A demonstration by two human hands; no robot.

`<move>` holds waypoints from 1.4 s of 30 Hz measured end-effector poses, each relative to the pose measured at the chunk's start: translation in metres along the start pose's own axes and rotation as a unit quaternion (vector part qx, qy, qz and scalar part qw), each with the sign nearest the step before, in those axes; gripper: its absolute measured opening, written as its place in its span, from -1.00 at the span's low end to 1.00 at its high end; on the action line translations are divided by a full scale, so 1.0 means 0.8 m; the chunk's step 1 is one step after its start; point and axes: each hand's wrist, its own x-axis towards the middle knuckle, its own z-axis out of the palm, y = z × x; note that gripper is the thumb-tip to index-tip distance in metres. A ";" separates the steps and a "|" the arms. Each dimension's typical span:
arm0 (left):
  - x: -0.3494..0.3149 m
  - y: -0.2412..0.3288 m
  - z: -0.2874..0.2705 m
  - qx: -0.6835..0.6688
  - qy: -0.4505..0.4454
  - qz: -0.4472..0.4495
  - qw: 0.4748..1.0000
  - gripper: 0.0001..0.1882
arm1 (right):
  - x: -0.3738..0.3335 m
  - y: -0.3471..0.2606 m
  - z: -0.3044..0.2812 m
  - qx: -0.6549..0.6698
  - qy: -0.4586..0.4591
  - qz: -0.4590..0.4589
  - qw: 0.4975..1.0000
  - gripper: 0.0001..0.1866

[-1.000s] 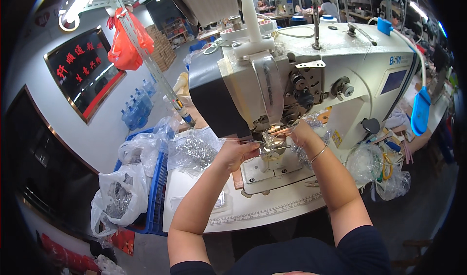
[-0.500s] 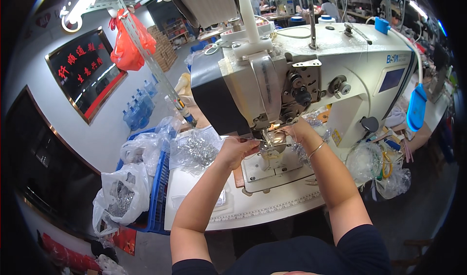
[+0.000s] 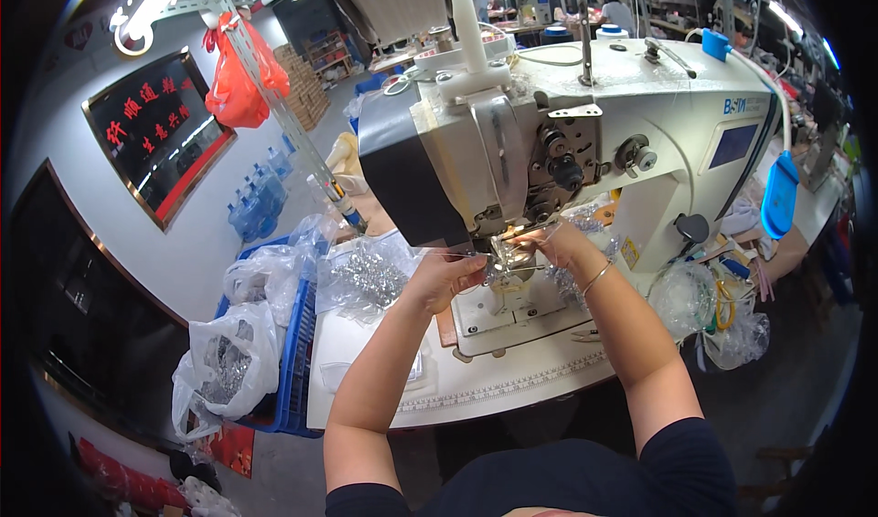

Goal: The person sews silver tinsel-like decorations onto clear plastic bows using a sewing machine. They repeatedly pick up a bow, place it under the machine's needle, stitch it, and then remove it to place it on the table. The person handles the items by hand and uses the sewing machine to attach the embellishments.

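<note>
Both my hands are at the needle area of a large white sewing machine (image 3: 658, 106). My left hand (image 3: 448, 277), left of the presser foot, has thumb and fingers pinched together; thin, clear, strand-like material shows around it, but what it grips is too fine to make out. To the right of the needle, my right hand (image 3: 551, 243) is closed with its fingertips by the lit foot, partly hidden behind the glare. Shiny silvery pieces lie between the hands. Beneath them is the metal work plate (image 3: 476, 320) of the machine.
Left of the machine, a clear bag of silvery pieces (image 3: 370, 275) lies on the white table (image 3: 366, 398). A blue crate (image 3: 297, 357) holds plastic bags beside the table edge. Small snips (image 3: 585, 336) and a ruler strip (image 3: 503, 387) lie near the front; clear bags (image 3: 684, 299) are at right.
My right hand has shifted slightly left toward the needle, and the fingers of my left hand have changed their pose a little. The whole view has moved slightly.
</note>
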 end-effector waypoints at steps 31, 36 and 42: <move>-0.156 -0.185 0.034 -0.145 0.141 0.143 0.969 -0.56 | -0.182 0.087 0.072 0.098 0.014 0.100 0.990 -0.60; -0.173 -0.177 0.017 -0.027 0.203 0.239 0.949 -0.56 | -0.217 0.159 -0.037 -0.509 0.159 -0.125 0.837 -0.54; -0.181 -0.165 0.008 0.456 0.159 0.575 0.660 -0.82 | -0.221 0.175 -0.042 -0.524 0.197 -0.138 0.817 -0.74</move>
